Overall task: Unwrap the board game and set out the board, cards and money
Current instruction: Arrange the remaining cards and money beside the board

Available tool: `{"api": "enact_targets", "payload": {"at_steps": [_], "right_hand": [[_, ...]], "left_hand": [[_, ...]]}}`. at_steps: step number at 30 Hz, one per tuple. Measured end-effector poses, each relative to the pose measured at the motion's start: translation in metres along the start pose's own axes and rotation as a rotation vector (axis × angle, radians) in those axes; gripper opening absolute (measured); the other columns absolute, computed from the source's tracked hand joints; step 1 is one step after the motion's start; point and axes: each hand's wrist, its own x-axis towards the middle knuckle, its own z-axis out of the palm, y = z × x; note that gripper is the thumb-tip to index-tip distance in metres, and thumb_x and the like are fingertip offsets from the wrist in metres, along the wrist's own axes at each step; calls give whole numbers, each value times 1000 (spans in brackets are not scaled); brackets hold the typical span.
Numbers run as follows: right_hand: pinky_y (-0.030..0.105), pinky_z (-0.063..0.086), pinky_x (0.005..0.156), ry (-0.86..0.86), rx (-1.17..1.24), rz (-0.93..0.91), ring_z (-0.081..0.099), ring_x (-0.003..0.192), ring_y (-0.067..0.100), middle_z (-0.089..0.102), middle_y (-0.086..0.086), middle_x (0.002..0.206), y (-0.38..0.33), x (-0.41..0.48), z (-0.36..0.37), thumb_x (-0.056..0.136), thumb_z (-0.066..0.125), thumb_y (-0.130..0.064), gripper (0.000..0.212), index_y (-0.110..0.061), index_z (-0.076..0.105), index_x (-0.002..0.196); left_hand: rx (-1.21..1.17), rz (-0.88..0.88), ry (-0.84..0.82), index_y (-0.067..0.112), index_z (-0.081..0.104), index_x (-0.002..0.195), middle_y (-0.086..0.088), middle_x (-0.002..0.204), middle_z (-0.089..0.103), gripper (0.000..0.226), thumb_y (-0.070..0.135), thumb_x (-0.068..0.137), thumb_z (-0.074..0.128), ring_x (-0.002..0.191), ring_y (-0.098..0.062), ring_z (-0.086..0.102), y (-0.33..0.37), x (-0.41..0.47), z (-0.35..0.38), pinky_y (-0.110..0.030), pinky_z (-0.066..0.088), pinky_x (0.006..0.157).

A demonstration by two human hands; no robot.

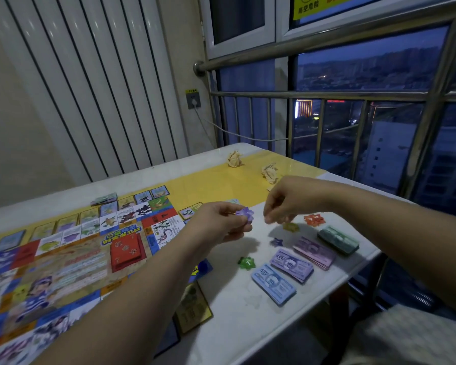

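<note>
The game board [63,262] lies flat on the left of the table, a red card stack [127,252] on its middle. Cards [108,208] line its far edge. My left hand [219,222] pinches a bunch of purple star tokens [244,214] above the table. My right hand [287,200] hovers just right of it, fingers curled down over a yellow star token [290,227]; whether it holds anything is unclear. Four money stacks lie to the right: blue [273,283], violet [291,265], pink [314,252], green [338,239]. Red [313,219], dark purple [276,242] and green [247,262] star tokens lie loose.
Two crumpled paper balls [234,158] [269,172] sit at the far end of the table. A yellow card [194,306] lies by the board's near right corner. The table's right edge [363,267] runs beside a steel railing [327,94] and window.
</note>
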Motion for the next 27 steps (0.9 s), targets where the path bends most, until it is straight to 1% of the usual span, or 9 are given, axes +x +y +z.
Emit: {"api": "enact_targets", "payload": {"at_steps": [3, 6, 8, 10, 11, 16, 19, 23, 27], "right_hand": [[27, 54, 74, -126, -422, 71, 68, 85, 17, 73, 1, 93, 1, 10, 16, 80, 74, -27, 23, -15, 73, 99], [29, 53, 75, -196, -619, 124, 67, 89, 19, 73, 3, 98, -7, 18, 27, 77, 76, -30, 30, -13, 73, 102], [22, 48, 63, -255, -712, 174, 62, 74, 14, 70, 0, 93, -16, 21, 28, 81, 73, -32, 32, -13, 72, 106], [16, 37, 47, -292, -785, 208, 49, 56, 10, 60, -1, 76, -23, 25, 28, 85, 68, -36, 34, -14, 70, 111], [16, 34, 45, -296, -808, 212, 45, 53, 10, 54, -1, 70, -24, 28, 28, 86, 67, -36, 35, -13, 68, 112], [20, 40, 52, -278, -745, 267, 49, 54, 13, 56, 0, 68, -20, 37, 28, 82, 72, -32, 40, -4, 69, 111], [23, 46, 58, -265, -657, 271, 54, 60, 16, 62, 4, 76, -14, 36, 25, 79, 75, -28, 37, -3, 71, 106], [31, 52, 77, -208, -552, 271, 59, 76, 20, 69, 9, 95, -9, 35, 23, 77, 78, -26, 40, -2, 69, 107], [29, 48, 69, -157, -508, 278, 58, 75, 20, 69, 8, 93, -6, 33, 23, 75, 79, -29, 42, -3, 69, 106]], "left_hand": [[-142, -55, 36, 13, 63, 98, -9, 82, 72, 16, 0, 90, 59, 71, -10, 70, 1, -3, -3, -20, 57, 66], [-220, -77, 40, 12, 64, 98, -7, 76, 72, 16, -1, 90, 58, 70, -10, 70, 4, -5, -1, -18, 57, 63], [-230, -81, 46, 13, 63, 96, -8, 79, 71, 16, -1, 90, 58, 71, -10, 69, 6, -7, -1, -18, 57, 64], [-235, -88, 52, 12, 63, 98, -8, 79, 71, 15, -1, 90, 57, 71, -10, 69, 6, -8, -3, -19, 57, 64], [-239, -92, 53, 11, 62, 100, -8, 78, 71, 16, -1, 90, 58, 70, -10, 69, 6, -9, -3, -19, 57, 64], [-249, -100, 44, 10, 61, 102, -6, 72, 72, 16, -1, 90, 58, 65, -9, 70, 5, -12, -3, -19, 57, 62], [-246, -100, 47, 9, 61, 106, -8, 74, 71, 19, -1, 89, 59, 64, -9, 70, 5, -13, -3, -19, 57, 62], [-234, -101, 48, 6, 59, 114, -10, 82, 70, 26, -1, 89, 59, 65, -9, 70, 4, -15, -3, -19, 57, 63], [-219, -94, 44, 7, 59, 112, -10, 81, 71, 24, 0, 89, 59, 66, -9, 70, 5, -15, -4, -19, 57, 62]]}}
